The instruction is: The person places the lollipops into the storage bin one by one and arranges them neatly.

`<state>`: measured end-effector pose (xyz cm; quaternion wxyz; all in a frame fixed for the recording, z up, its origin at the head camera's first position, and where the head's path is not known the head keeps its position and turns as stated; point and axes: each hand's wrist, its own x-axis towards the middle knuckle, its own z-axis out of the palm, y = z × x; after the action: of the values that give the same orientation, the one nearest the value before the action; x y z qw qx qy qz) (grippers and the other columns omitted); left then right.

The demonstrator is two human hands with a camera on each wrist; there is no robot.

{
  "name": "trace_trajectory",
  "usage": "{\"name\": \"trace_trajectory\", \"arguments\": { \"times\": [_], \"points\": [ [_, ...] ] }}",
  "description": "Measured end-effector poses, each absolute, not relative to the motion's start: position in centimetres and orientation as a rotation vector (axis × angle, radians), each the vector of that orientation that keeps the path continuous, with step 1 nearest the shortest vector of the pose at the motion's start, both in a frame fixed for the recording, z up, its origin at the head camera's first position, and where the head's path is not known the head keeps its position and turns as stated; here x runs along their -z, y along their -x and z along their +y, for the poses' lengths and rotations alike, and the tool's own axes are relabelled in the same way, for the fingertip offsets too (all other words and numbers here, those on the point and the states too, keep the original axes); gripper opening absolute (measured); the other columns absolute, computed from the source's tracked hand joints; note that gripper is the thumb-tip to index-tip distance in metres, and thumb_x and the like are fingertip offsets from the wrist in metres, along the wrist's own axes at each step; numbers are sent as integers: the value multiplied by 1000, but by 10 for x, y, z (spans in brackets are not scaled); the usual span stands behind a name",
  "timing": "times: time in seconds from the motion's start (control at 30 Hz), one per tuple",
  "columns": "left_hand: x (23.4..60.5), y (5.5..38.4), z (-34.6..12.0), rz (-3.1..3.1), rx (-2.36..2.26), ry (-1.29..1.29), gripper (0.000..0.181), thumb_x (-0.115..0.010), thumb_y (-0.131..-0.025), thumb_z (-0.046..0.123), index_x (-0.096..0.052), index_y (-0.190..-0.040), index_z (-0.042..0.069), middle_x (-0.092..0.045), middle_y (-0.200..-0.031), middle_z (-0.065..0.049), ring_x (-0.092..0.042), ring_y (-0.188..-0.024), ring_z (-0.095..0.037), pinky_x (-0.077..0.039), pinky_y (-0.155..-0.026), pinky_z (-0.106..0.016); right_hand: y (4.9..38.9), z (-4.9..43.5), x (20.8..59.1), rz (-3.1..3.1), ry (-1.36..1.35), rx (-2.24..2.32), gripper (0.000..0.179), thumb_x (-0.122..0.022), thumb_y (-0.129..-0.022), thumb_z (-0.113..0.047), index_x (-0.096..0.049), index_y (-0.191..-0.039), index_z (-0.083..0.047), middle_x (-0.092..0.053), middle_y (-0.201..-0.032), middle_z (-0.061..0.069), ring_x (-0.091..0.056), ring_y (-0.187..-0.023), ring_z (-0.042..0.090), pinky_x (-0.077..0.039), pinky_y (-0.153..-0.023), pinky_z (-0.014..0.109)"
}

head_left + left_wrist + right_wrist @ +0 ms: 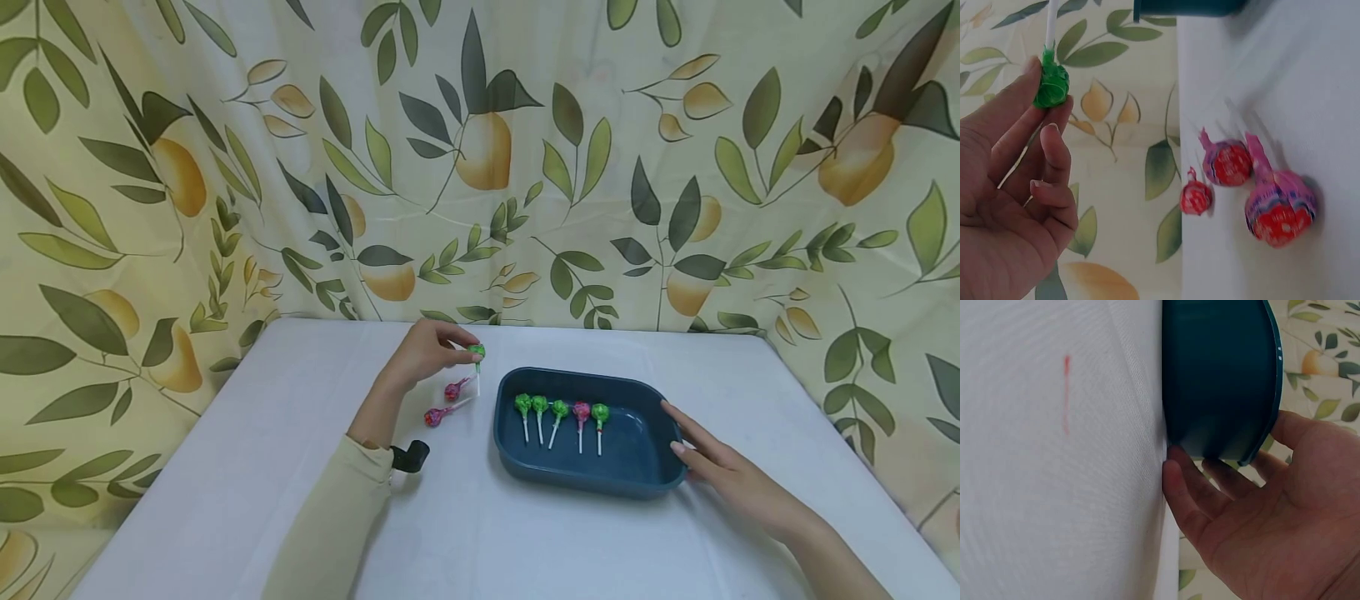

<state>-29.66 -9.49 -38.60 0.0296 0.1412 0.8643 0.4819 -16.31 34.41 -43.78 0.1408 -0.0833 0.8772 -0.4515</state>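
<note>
My left hand (429,357) pinches a green-wrapped lollipop (1052,87) by its candy end, above the table left of the tray. Its white stick points down in the head view. Below that hand lie pink-and-red lollipops (433,417); the left wrist view shows three, the nearest lollipop (1282,212) largest there. A dark blue rectangular tray (577,477) holds a row of several green lollipops (559,408) and one pink lollipop (581,412), sticks toward me. At the tray's right end, my right hand (723,467) grips the rim and outer wall.
A white cloth covers the table (465,533). Behind it hangs a curtain (570,167) printed with leaves and fruit. A black device (410,457) is strapped at the left wrist. One red mark (1067,394) shows on the white surface.
</note>
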Motion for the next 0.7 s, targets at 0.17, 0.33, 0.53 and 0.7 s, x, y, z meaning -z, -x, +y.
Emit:
{"name": "trace_trajectory", "arguments": {
  "times": [0.17, 0.33, 0.53, 0.7],
  "points": [
    [384, 298, -82, 2666, -1476, -456, 18, -89, -85, 23, -83, -101, 17, -71, -101, 2, -60, -90, -24, -50, -72, -35, 162, 345, 438, 2533, 242, 1312, 67, -47, -111, -43, -15, -168, -28, -7, -171, 19, -12, -151, 52, -46, -87, 17],
    [383, 297, -74, 2659, -1462, -474, 19, -89, -85, 23, -83, -102, 16, -72, -100, 3, -59, -91, -23, -49, -74, -34, 162, 345, 438, 2530, 245, 1325, 67, -47, -111, -42, -16, -168, -28, -7, -171, 18, -13, -151, 51, -48, -87, 19],
    [382, 299, -65, 2649, -1450, -497, 19, -88, -86, 24, -83, -103, 17, -73, -99, 4, -60, -92, -21, -50, -74, -34, 161, 344, 437, 2524, 255, 1338, 66, -47, -111, -41, -16, -168, -28, -6, -171, 18, -13, -151, 51, -48, -88, 19],
    [380, 299, -55, 2641, -1432, -528, 19, -87, -87, 25, -83, -103, 17, -74, -100, 5, -60, -94, -22, -51, -75, -35, 161, 344, 436, 2522, 258, 1347, 65, -47, -111, -41, -17, -167, -27, -7, -171, 18, -14, -151, 50, -48, -89, 20]
  ]
}}
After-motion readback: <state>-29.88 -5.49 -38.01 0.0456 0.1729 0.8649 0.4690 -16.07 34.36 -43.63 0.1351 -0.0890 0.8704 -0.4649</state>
